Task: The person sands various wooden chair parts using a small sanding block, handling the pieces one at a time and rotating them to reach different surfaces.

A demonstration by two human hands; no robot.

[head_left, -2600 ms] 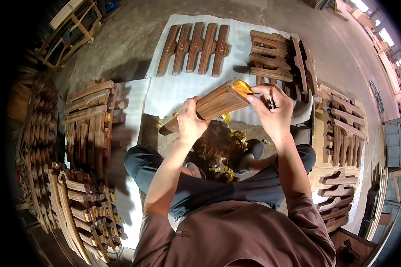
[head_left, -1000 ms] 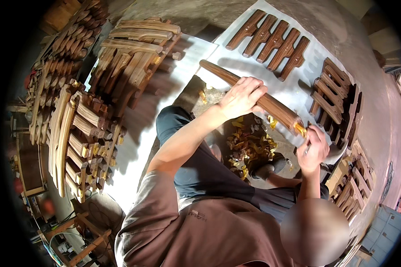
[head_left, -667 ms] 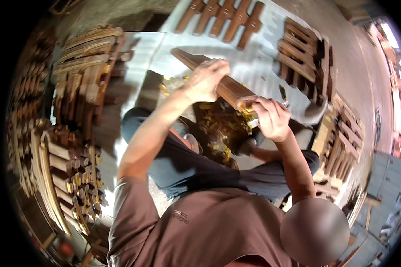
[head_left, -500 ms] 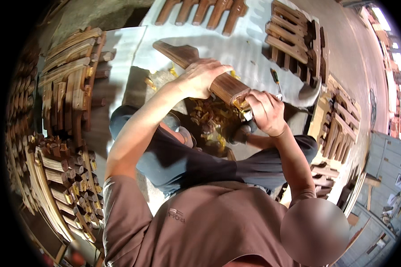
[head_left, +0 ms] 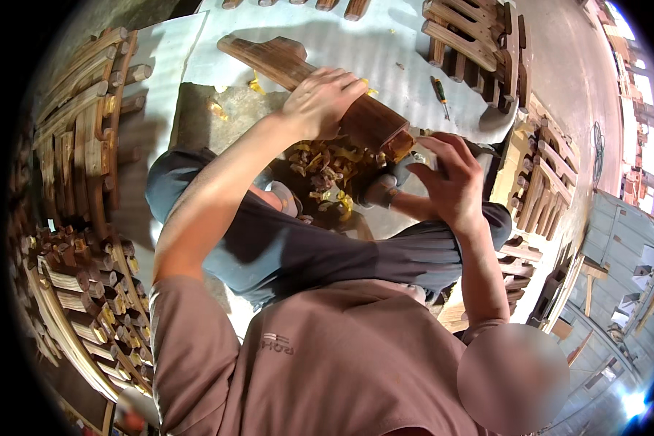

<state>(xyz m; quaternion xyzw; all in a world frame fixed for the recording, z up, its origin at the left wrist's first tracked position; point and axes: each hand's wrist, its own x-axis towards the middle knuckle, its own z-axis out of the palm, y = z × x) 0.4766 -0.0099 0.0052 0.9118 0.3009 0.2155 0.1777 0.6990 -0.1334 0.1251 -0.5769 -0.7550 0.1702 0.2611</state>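
Note:
A dark brown shaped wooden piece (head_left: 374, 122), with a notched arm at its far left end, slants over my lap. My left hand (head_left: 320, 105) is closed around its middle from above. Brown and yellow tape-like material (head_left: 398, 147) clings to its near right end. My right hand (head_left: 454, 178) is just off that end, thumb and fingers apart, and I see nothing held in it. Beneath the piece, between my feet, lies a heap of crumpled yellow-brown scraps (head_left: 327, 167).
A screwdriver (head_left: 439, 90) lies on the white sheet (head_left: 370, 54) beyond my right hand. Stacks of similar wooden pieces stand at far right (head_left: 461, 43), right (head_left: 548, 174), left (head_left: 80, 145) and lower left (head_left: 87, 305). A cable (head_left: 597, 152) lies on the floor at right.
My right hand has come away from the wooden piece's end and its fingers have spread. My left hand still grips the piece, which appears slightly left and higher as the whole view has shifted.

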